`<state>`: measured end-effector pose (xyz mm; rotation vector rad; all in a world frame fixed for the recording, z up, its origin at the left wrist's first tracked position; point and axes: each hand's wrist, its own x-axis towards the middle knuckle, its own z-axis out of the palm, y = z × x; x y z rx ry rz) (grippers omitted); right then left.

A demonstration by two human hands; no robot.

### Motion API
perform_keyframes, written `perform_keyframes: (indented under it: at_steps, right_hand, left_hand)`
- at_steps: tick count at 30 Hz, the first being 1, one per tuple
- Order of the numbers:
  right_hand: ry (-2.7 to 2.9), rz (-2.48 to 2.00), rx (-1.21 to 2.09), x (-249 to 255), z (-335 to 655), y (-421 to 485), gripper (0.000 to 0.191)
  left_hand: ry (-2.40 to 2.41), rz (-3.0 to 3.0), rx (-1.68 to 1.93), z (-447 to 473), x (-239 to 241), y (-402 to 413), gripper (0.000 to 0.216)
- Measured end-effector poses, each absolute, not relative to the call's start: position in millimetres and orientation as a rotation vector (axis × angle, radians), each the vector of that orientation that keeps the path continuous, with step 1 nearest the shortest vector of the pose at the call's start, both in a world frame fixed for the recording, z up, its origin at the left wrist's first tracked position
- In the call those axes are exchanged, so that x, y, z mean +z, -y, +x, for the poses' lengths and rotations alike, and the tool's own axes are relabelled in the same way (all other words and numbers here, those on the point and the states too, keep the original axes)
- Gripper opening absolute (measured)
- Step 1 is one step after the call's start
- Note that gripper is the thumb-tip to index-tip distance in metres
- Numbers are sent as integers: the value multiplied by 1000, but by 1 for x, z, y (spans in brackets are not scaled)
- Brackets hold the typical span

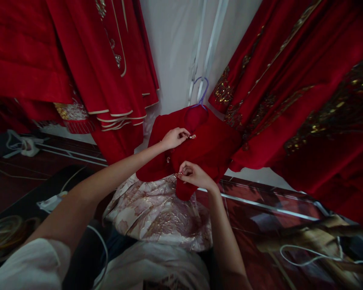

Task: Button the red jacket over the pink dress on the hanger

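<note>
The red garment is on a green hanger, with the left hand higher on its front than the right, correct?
Not quite: the hanger is purple, not green, as the head view shows. The red garment is on it, with the left hand higher on its front than the right hand.

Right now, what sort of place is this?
Probably a garment workroom or dress shop: decorated red garments hang left and right, and between them a red top hangs on a purple hanger.
</note>
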<state>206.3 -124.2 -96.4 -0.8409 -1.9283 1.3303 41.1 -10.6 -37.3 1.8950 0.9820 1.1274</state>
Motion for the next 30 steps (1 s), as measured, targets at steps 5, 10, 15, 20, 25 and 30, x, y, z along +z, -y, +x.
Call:
perform_keyframes:
  at_steps: [5, 10, 15, 20, 25, 30]
  right_hand:
    - [1942, -861, 1302, -85, 217, 132, 18]
    - [1948, -858, 1316, -84, 221, 131, 19]
    - [1953, -845, 1319, -85, 218, 131, 17]
    - [1966, -838, 1295, -87, 215, 133, 18]
    - [1962, -851, 1276, -84, 213, 136, 18]
    - [1948, -861, 1320, -82, 214, 139, 20]
  left_hand:
    - [-961, 2140, 1147, 54, -32, 4, 11]
    - [-904, 2327, 1048, 55, -22, -4, 7]
    - [-812, 2471, 920, 55, -9, -3, 7]
    - [-758, 2281, 913, 56, -1, 7, 13]
    - [-745, 2295, 926, 57, -1, 5, 18]
    - [-753, 2136, 894, 57, -3, -4, 18]
